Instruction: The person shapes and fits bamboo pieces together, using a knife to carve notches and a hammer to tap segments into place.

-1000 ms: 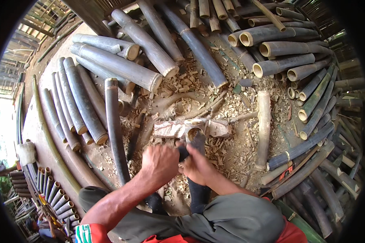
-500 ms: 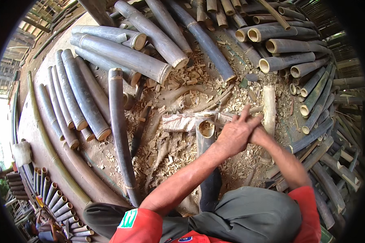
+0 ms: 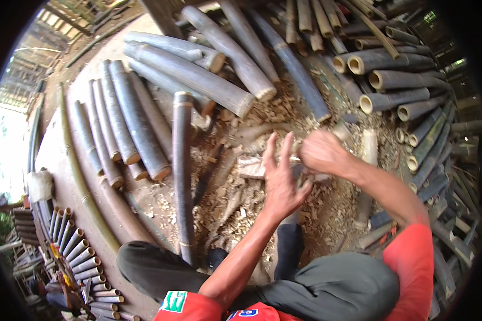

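Seen from the head camera, the left hand (image 3: 280,182) hangs at the middle of the frame with its fingers spread wide and pointing toward the top, the palm turned away from the lens and closed on nothing; its bare forearm climbs in from the lower edge out of a red sleeve (image 3: 198,307). Just to its right the right hand (image 3: 321,152) is balled into a fist, knuckles up, blurred; what the fist grips cannot be told, though a pale stub shows just beyond it toward the upper right. That arm comes in from the right, bent at the elbow, its sleeve red as well.

Under and between the two hands stands a dark bamboo piece (image 3: 289,246), mostly hidden by the left palm and wrist; its visible lower part runs roughly from centre frame down toward the lower edge, between the person's dark-trousered knees (image 3: 337,289). A flat pale wooden block (image 3: 251,167) lies just left of the left hand on a bed of wood chips (image 3: 235,208).

A long dark bamboo pole (image 3: 183,176) runs top to bottom left of centre. Cut grey bamboo culms (image 3: 198,77) fan across the upper half, their open ends stacked at the upper right (image 3: 391,80).
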Motion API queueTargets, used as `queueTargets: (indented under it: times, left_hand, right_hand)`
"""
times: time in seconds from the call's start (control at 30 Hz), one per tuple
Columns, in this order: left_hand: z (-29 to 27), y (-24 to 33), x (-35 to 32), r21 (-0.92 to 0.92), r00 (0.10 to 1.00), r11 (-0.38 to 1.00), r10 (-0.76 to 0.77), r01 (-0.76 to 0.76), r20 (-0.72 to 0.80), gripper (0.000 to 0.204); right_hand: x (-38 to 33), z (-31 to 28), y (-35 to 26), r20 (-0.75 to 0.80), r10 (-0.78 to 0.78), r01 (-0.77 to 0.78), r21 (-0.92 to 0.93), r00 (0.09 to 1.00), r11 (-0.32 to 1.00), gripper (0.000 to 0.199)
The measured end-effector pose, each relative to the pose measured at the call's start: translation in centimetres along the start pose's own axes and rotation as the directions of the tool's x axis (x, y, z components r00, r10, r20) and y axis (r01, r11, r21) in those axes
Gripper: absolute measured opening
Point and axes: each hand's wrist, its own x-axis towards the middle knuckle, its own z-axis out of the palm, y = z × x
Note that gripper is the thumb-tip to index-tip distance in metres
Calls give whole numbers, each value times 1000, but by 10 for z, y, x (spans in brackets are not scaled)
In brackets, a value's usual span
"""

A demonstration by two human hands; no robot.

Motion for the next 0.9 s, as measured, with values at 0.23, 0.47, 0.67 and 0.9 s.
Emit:
queueTargets:
  times: [0.23,0.47,0.67,0.9]
  left_hand:
    - [-172,-166,-56,450,660,484,-592,750,-462,95]
    - [-202,-144,-33,59,795,796,-591,602,-132,64]
    - [-198,-25,62,-500,951,809,-256,310,175,65]
    - [-132,102,109,-775,967,620,103,120,232,66]
  right_hand:
    - [-133,135,-82,23,713,-366,869,701,332,27]
    - [-153,262,-209,162,926,-652,750,340,108,35]
    - [-132,171,-189,-59,914,-398,888,401,232,48]
    - [-90,49,-160,-119,487,160,986,865,-45,77]
